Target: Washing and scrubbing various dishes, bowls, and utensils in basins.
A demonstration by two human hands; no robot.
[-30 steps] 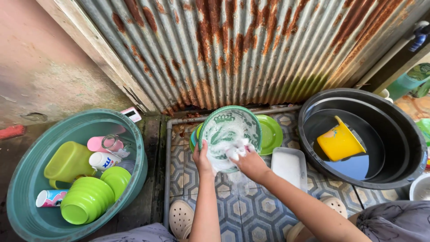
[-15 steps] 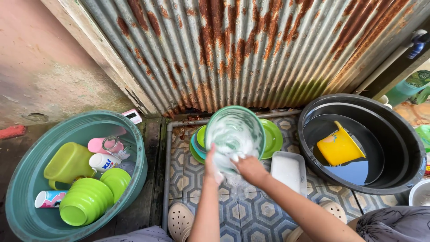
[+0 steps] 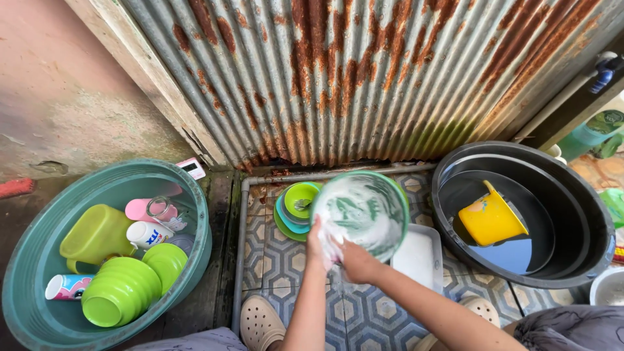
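Here, left fingers (image 3: pixel 316 235) curled on the soapy plate (image 3: pixel 361 211) rim (right hand (image 3: pixel 354 260) closed, on the plate's lower edge).

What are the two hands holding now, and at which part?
The left hand grips the soapy green plate at its lower rim. The right hand presses on the plate's lower face; whether it holds a sponge cannot be told.

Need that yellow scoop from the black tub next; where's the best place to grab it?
Take the yellow scoop by its handle, which juts up at its upper-left edge, coming from above. The body lies tilted in the black tub, partly in water, probably slippery.
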